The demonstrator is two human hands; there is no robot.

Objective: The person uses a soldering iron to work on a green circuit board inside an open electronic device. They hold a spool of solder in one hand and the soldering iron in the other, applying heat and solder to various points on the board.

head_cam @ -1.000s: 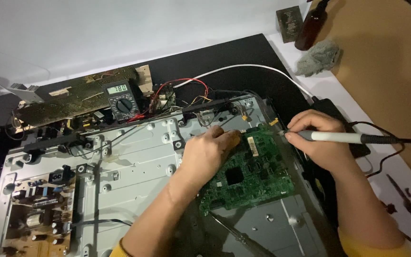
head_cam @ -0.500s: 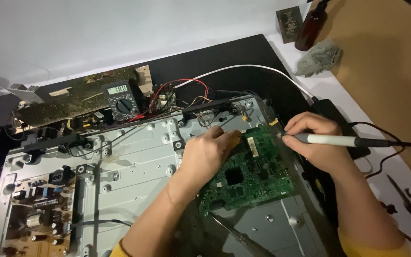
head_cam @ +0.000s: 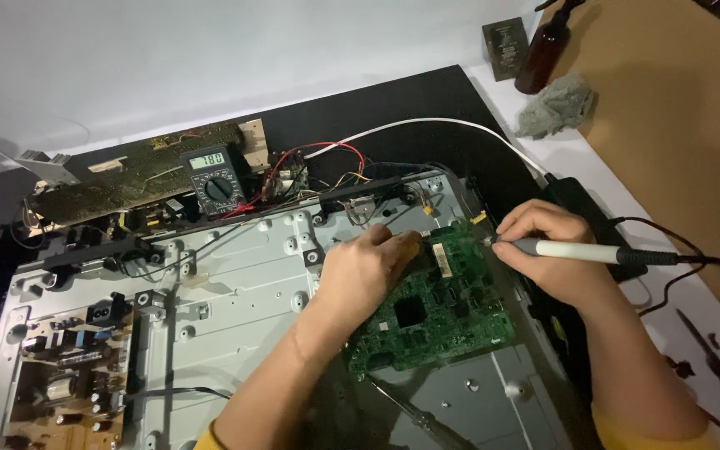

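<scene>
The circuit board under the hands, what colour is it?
Green board with black chips, clearest in the head view.

Two bare hands are working close together.
The left hand (head_cam: 366, 271) is lying palm down with fingers curled; the right hand (head_cam: 553, 254) is pinching in a pen-like grip.

At the back of the bench a dark multimeter (head_cam: 217, 182) lies beside a long brownish circuit board (head_cam: 139, 175). Its small rectangular screen (head_cam: 207, 161) sits at the top, pale grey-green with dark digits. Far right at the back, a small dark rectangular card (head_cam: 505, 48) with faint print stands next to a brown bottle (head_cam: 543, 52).
</scene>
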